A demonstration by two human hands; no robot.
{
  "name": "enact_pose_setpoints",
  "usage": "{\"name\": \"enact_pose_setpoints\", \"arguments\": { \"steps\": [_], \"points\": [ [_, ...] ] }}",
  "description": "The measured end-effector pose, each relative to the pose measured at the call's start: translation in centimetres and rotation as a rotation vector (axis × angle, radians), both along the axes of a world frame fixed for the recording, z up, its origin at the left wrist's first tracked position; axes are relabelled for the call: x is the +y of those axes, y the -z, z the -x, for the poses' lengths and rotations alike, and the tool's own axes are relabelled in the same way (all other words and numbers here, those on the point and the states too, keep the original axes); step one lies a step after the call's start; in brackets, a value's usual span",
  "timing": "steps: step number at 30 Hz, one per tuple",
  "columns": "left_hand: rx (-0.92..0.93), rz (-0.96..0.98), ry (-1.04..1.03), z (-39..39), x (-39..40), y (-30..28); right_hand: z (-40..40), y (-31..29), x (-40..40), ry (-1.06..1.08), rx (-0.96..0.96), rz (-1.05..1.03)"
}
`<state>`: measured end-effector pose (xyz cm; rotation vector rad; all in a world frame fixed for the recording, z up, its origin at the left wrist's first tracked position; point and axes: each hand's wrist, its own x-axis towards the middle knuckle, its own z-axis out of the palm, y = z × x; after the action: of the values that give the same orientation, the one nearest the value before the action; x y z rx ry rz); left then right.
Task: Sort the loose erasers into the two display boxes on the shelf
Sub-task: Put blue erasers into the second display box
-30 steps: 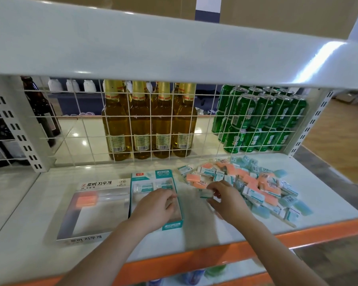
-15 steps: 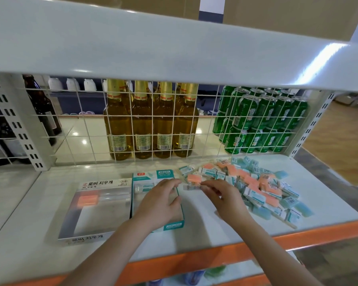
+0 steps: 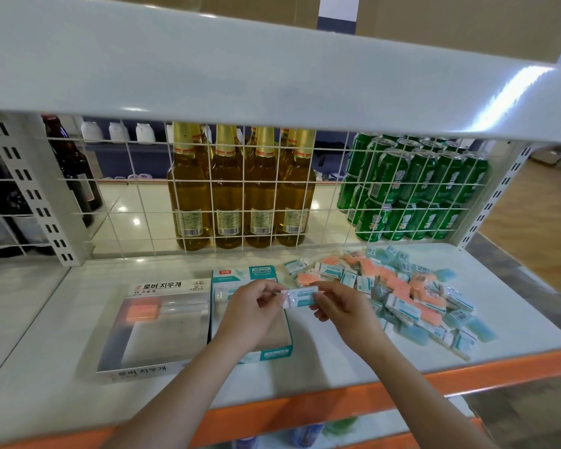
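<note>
Both hands hold one white-and-teal wrapped eraser above the shelf: my left hand pinches its left end and my right hand pinches its right end. Under my left hand stands the teal display box, mostly hidden by it. To its left lies the grey display box, with one orange eraser in its far left corner. A loose pile of erasers, orange and teal, covers the shelf to the right of my right hand.
A white wire grid closes the shelf's back; behind it stand golden bottles, green cans and dark bottles. The upper shelf hangs low overhead. An orange front edge borders the shelf.
My right hand lifted a teal eraser out of the pile and carried it left. My left hand rose from the teal box and took its other end.
</note>
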<state>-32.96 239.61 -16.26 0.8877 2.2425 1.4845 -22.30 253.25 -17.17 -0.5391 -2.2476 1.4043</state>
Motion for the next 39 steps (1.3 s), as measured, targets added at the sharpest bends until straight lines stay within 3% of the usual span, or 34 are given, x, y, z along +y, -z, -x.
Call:
{"name": "enact_pose_setpoints", "arguments": {
  "steps": [12, 24, 31, 39],
  "points": [
    [-0.045, 0.057, -0.084, 0.4, -0.2, 0.1, -0.1, -0.2, -0.3, -0.043, -0.045, 0.033],
    [-0.024, 0.084, -0.082, 0.9, -0.7, 0.2, 0.0, -1.1, -0.4, -0.052, -0.125, -0.324],
    [0.148, 0.126, -0.212, 3.2, -2.8, 0.5, 1.6, -1.8, -1.2, -0.069, -0.242, -0.429],
    [0.398, 0.44, -0.247, 5.2, -5.1, 1.7, 4.6, -2.0, -2.4, -0.167, -0.385, -0.65]
  ]
}}
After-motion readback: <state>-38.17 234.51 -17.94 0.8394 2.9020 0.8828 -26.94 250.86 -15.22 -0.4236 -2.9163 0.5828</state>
